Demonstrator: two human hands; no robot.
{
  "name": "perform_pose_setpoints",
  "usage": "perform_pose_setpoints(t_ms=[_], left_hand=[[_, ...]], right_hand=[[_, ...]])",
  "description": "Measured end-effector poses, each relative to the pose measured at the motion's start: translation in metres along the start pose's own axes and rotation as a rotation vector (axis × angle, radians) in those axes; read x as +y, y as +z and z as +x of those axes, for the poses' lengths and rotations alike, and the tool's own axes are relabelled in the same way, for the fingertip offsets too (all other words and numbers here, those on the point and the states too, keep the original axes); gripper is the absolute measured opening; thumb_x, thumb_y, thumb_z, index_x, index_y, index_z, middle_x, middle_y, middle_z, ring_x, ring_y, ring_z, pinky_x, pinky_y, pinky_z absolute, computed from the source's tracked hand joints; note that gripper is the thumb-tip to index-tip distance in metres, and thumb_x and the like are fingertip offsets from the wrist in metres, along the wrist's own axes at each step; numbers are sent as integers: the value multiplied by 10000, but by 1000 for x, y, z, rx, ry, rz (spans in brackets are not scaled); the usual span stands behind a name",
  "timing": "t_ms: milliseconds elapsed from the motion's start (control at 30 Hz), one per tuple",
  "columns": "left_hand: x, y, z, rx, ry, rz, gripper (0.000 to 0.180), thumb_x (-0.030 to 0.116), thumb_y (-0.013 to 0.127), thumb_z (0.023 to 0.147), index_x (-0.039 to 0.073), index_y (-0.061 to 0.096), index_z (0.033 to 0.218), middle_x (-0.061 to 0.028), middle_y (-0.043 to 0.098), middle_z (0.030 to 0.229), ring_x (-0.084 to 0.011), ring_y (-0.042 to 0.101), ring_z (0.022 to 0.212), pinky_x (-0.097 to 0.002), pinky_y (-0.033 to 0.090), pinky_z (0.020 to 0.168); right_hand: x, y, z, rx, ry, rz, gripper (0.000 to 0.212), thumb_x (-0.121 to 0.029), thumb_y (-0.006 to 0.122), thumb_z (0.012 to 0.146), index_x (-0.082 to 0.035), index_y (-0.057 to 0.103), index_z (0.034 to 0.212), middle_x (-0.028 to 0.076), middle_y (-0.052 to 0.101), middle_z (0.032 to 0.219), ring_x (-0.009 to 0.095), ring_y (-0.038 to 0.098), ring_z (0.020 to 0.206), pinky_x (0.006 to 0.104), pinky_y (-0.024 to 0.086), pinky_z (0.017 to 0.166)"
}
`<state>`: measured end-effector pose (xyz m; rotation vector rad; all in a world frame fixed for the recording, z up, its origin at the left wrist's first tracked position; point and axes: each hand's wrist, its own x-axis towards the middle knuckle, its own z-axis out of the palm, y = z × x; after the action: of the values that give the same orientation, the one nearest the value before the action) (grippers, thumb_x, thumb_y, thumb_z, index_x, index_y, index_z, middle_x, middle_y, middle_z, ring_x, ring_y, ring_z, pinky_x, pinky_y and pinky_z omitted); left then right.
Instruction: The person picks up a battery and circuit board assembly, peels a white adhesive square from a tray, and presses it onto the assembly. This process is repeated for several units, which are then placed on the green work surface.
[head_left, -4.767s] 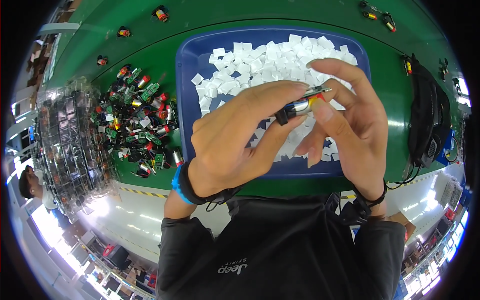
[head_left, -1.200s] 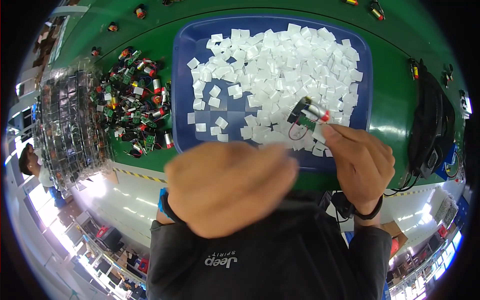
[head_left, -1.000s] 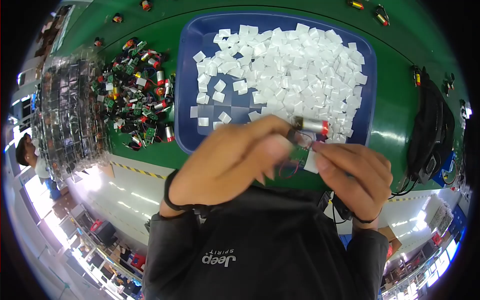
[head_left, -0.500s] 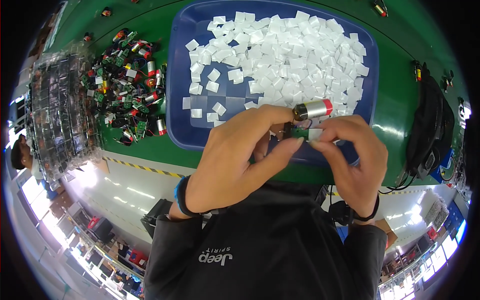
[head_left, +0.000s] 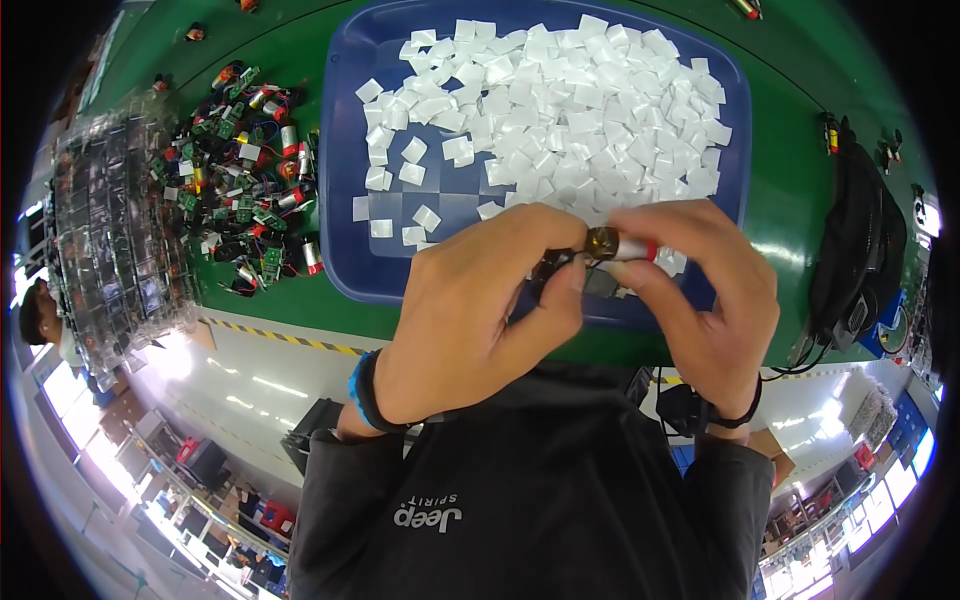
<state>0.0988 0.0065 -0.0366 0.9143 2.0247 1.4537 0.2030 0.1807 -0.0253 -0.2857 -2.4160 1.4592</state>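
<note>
Above the near edge of the tray, my left hand (head_left: 480,310) pinches the dark end of a small assembly. It includes a silver cylindrical battery (head_left: 632,250) with a red end and a brown-taped end. My right hand (head_left: 720,290) has its thumb and fingers closed round the battery's silver body. The green circuit board that goes with it is mostly hidden behind my fingers and the battery. Under and beyond my hands is a blue tray (head_left: 337,200), heaped with white square pads (head_left: 580,120). A few pads lie scattered at its left.
Left of the tray, a pile of batteries wired to green boards (head_left: 245,170) lies on the green table (head_left: 785,200). Clear plastic trays (head_left: 120,230) are stacked at the far left. A black bag (head_left: 855,250) rests on the right, with a few loose batteries beyond.
The battery has tipped down from above the circuit board and now lies in line between my hands. My right fingers have moved from the white pad on the board to the battery.
</note>
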Motion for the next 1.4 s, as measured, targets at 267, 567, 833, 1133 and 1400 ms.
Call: perform_pose_setpoints(t_ms=[267,567,833,1133,1400], left_hand=[[-3,-6,2,-122,22,84,197,-6,563,857,3,608,1048,-101,635,1013,-136,599,853,-264,479,719],[3,-18,16,-256,-424,-866,256,-13,545,827,29,602,1073,-148,613,1206,-242,604,1013,-323,410,987],[17,-18,7,-200,-267,-460,301,-13,531,843,-13,618,1131,-151,658,1200,-229,619,1110,-343,430,1025],[19,-10,3,-184,-278,-313,384,-123,647,806,-25,631,1177,-120,687,1144,-183,656,1052,-290,534,860],[4,-10,1,-112,-173,-536,381,0,779,836,26,658,1197,-88,697,1106,-159,690,985,-265,585,782]], right_hand=[[-1,1,-6,17,-25,-32,306,22,839,683,-15,701,954,102,692,960,240,621,906,339,511,797],[-8,-6,-2,-92,-400,-251,256,-31,835,693,-67,712,915,73,725,903,239,623,888,492,547,857],[-17,-13,-2,-71,-385,-278,209,-37,814,731,-67,709,910,60,752,906,238,643,893,523,543,906],[-17,-6,-6,4,-452,-495,198,-24,807,728,-65,743,911,66,756,965,237,642,927,518,540,898],[-22,1,-6,84,-381,-479,215,-97,838,725,-114,763,927,73,697,1156,260,625,1029,524,535,908]])
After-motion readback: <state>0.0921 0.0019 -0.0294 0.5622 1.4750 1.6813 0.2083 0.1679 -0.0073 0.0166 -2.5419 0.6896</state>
